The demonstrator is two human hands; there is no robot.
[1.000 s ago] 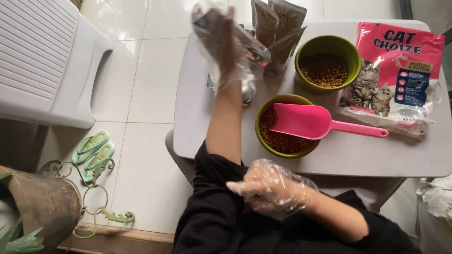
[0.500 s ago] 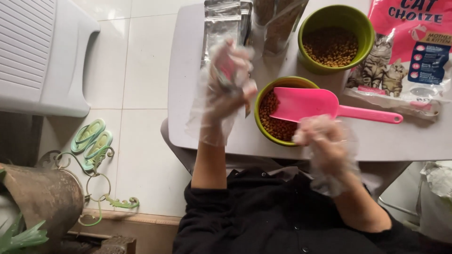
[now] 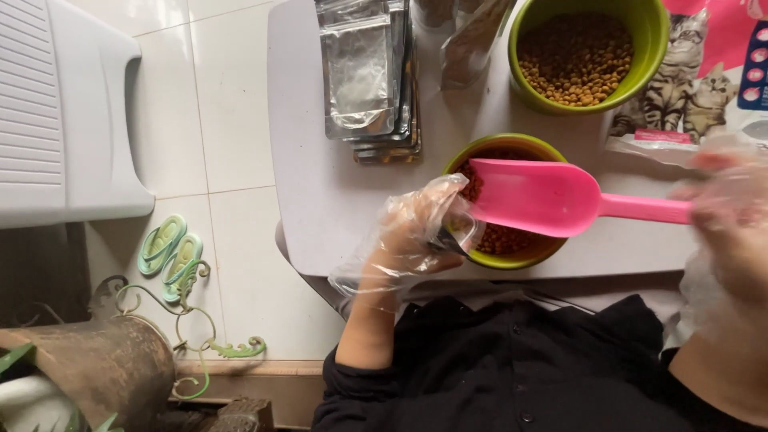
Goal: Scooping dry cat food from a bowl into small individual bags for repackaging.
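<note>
My left hand (image 3: 408, 240), in a clear plastic glove, is closed around a small dark-edged pouch (image 3: 445, 238) held against the left rim of the near green bowl (image 3: 512, 258). That bowl holds brown kibble. A pink scoop (image 3: 544, 196) lies across the bowl's top. My right hand (image 3: 732, 220), also gloved and blurred, is at the end of the scoop's handle and seems to be closed on it. Most of the pouch is hidden by my fingers.
A stack of silvery pouches (image 3: 364, 76) lies at the white table's (image 3: 320, 192) far left. A second green bowl of kibble (image 3: 588, 52) and a pink pet-food bag (image 3: 704, 80) sit behind. A white chair (image 3: 64, 112), green sandals (image 3: 170, 252) and a rusty pot (image 3: 88, 372) are on the floor to the left.
My left hand has come down with the pouch to the near bowl's rim. My right hand has risen from my lap to the scoop's handle. The view has tilted closer.
</note>
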